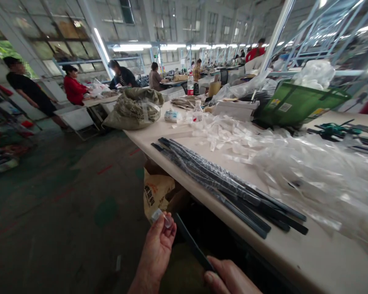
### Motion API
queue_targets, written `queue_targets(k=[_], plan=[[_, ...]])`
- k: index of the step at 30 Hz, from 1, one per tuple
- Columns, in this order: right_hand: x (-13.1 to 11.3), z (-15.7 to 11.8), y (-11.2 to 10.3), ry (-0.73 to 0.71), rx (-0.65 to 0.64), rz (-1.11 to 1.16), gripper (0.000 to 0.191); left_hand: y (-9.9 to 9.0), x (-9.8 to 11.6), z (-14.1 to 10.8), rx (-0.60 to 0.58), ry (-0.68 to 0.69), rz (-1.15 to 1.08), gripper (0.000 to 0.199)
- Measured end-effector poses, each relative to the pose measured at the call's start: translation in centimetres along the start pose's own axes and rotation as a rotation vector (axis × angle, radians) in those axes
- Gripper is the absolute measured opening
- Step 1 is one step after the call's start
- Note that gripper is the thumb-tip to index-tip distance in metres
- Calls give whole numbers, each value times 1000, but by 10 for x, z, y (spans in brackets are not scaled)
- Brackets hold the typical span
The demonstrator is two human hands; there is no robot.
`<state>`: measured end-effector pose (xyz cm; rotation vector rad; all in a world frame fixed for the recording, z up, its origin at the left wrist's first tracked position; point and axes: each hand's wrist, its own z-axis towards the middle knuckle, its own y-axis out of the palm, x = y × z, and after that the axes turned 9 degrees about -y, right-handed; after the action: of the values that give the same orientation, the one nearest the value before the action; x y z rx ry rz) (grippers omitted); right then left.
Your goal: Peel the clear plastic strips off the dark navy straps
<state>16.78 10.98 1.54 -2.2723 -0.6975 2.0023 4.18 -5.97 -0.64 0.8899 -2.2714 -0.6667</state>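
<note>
Low in the head view, my left hand [159, 245] pinches a small piece of clear plastic film [161, 217] between thumb and fingers. My right hand [230, 275], at the bottom edge, grips the lower end of a dark flat strip [191, 241]. The strip's free end points up and left, close beside my left fingertips. Both hands are off the table's front edge. Beyond them, a bundle of dark strips [214, 175], partly covered in clear wrap, lies along the table [297, 261].
Loose clear plastic [319, 171] spreads over the table's right part. Behind are a green container [297, 104], bottles [190, 85] and a sack [135, 109]. A printed bag [156, 190] stands below the table edge. Several people are at the far left and back.
</note>
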Motion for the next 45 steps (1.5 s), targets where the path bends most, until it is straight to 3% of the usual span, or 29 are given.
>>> queue_targets(k=[4, 8, 11, 18, 22, 24, 27, 34, 38, 43, 45], plan=[[-1, 27, 2, -29, 202, 153, 53, -7, -15, -1, -104, 32, 65, 3], [-11, 53, 7, -94, 281, 272, 43, -11, -33, -10, -212, -48, 186, 29], [-12, 67, 13, -59, 334, 323, 41, -13, -40, -14, -240, -109, 227, 36], [3, 65, 16, -82, 365, -78, 19, -12, -45, -12, -218, -289, 33, 15], [2, 65, 10, -90, 360, -56, 22, -13, -43, -14, -352, -184, 247, 27], [-1, 66, 6, -68, 346, 34, 26, -14, -40, -11, -376, -79, 426, 31], [-5, 62, -2, -55, 303, 127, 31, -16, -32, -3, -281, 19, 554, 30], [-14, 27, -9, 120, 6, 144, 30, -12, -18, 8, -140, -68, 121, 39], [-13, 20, -3, 135, -124, 64, 22, -9, -14, 9, -124, -43, -28, 38], [0, 23, 0, 134, -168, -3, 17, -7, -12, 11, -97, -52, -97, 8], [5, 24, 0, 131, -171, -14, 16, -4, -11, 9, -83, -73, -108, 16]])
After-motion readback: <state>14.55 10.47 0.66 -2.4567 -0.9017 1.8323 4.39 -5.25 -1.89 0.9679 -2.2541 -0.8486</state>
